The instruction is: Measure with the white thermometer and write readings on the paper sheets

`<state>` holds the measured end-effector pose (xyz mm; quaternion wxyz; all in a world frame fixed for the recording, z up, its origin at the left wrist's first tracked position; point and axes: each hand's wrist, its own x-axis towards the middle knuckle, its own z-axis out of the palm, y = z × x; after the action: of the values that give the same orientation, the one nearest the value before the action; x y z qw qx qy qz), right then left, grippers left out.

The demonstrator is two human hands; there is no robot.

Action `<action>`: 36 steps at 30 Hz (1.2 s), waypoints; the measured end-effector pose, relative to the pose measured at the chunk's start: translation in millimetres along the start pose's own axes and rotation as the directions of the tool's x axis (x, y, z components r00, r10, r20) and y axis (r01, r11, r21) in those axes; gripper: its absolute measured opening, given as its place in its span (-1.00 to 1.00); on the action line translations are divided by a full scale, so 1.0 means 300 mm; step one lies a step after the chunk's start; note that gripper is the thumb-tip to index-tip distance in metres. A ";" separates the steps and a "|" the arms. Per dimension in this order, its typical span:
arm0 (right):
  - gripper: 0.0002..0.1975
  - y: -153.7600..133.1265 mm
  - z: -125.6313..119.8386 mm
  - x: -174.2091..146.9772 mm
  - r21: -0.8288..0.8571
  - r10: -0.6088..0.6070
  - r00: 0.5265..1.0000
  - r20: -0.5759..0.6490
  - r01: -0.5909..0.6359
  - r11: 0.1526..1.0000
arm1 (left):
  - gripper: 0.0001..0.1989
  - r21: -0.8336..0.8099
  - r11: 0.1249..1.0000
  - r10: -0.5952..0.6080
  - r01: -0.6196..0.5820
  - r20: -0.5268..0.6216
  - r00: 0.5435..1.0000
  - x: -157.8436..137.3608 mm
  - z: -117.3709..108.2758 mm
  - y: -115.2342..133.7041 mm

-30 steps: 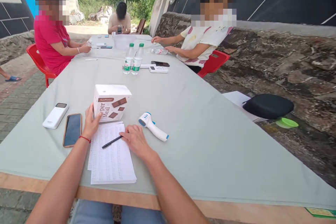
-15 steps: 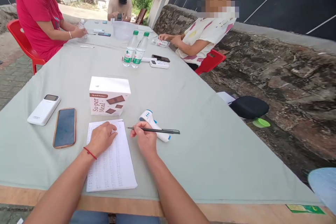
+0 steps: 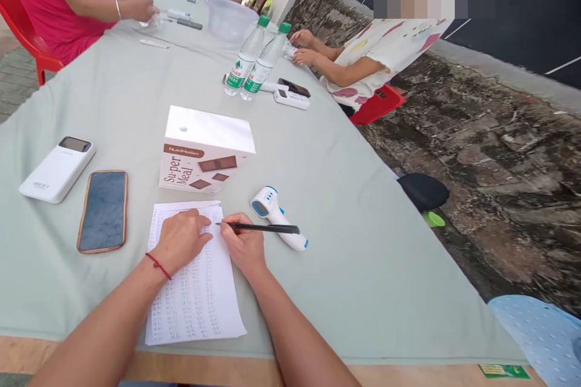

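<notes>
A stack of paper sheets (image 3: 195,296) covered with rows of handwriting lies on the cloth-covered table. My left hand (image 3: 184,237) rests on its upper part, fingers loosely bent and nothing held. At the sheets' upper right edge, my right hand (image 3: 245,245) grips a black pen (image 3: 267,228), its tip pointing left over the paper. Just beyond the right hand is a white and blue infrared thermometer (image 3: 279,217). Behind the sheets stands a white box (image 3: 206,151) marked "Super Meal". A phone (image 3: 103,211) in a brown case lies left of the sheets.
A white power bank (image 3: 59,169) lies at the left. Two green-capped water bottles (image 3: 254,63) stand farther back, near another phone (image 3: 294,87) and a translucent basin (image 3: 231,21). Three people sit around the table. A light blue stool (image 3: 540,332) is at the lower right.
My right hand has moved left with the pen, so the pen tip is now over the paper. My left hand stays on the sheets. The camera view has shifted and tilted down.
</notes>
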<state>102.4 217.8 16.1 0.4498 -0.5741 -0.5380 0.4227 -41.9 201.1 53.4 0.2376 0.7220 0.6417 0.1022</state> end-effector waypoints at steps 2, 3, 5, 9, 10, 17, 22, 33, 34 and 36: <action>-0.88 0.004 -0.001 -0.002 -0.008 -0.014 1.000 0.010 0.014 1.000 | -0.77 -0.010 1.000 -0.007 0.007 0.004 1.000 0.001 0.000 0.002; -0.88 0.007 -0.001 -0.002 -0.014 -0.019 1.000 0.013 0.019 1.000 | -0.77 -0.014 1.000 -0.010 0.010 0.006 1.000 0.001 0.001 0.002; -0.89 0.011 -0.003 -0.002 -0.027 -0.031 0.999 0.016 0.031 0.999 | -0.78 -0.029 1.000 -0.006 0.006 0.003 1.000 0.003 0.004 0.000; -0.90 0.016 -0.006 -0.003 -0.047 -0.048 0.999 0.022 0.049 0.998 | -0.79 -0.038 0.999 0.008 -0.008 -0.012 1.000 0.005 0.010 -0.004; -0.89 0.016 -0.006 -0.003 -0.051 -0.047 0.999 0.024 0.048 0.998 | -0.79 -0.026 1.000 0.005 -0.005 -0.009 1.000 0.005 0.010 -0.004; -0.89 0.014 -0.005 -0.005 -0.050 -0.033 0.998 0.048 0.035 0.998 | -0.80 -0.012 1.000 -0.007 0.007 0.006 1.000 0.004 0.009 0.001; -0.90 0.015 -0.005 -0.003 -0.060 -0.036 0.998 0.053 0.039 0.997 | -0.84 -0.022 1.000 -0.003 0.003 -0.012 1.000 0.002 0.010 0.000; -0.90 0.007 -0.006 -0.005 -0.045 -0.014 0.999 0.031 0.015 0.999 | -0.81 -0.016 1.000 -0.008 0.008 0.009 1.000 0.005 0.008 -0.001; -0.89 0.007 -0.007 -0.006 -0.036 -0.005 1.000 0.014 0.005 0.999 | -0.81 -0.011 1.000 -0.009 0.009 0.011 1.000 0.005 0.008 -0.001; -0.89 0.008 -0.007 -0.006 -0.026 0.013 1.000 -0.009 -0.014 1.000 | -0.81 -0.007 1.000 -0.013 0.013 0.013 1.000 0.005 0.008 -0.001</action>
<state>104.8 215.8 14.4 0.4418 -0.5855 -0.5375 0.4161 -40.9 202.2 50.9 0.2452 0.7176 0.6444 0.0982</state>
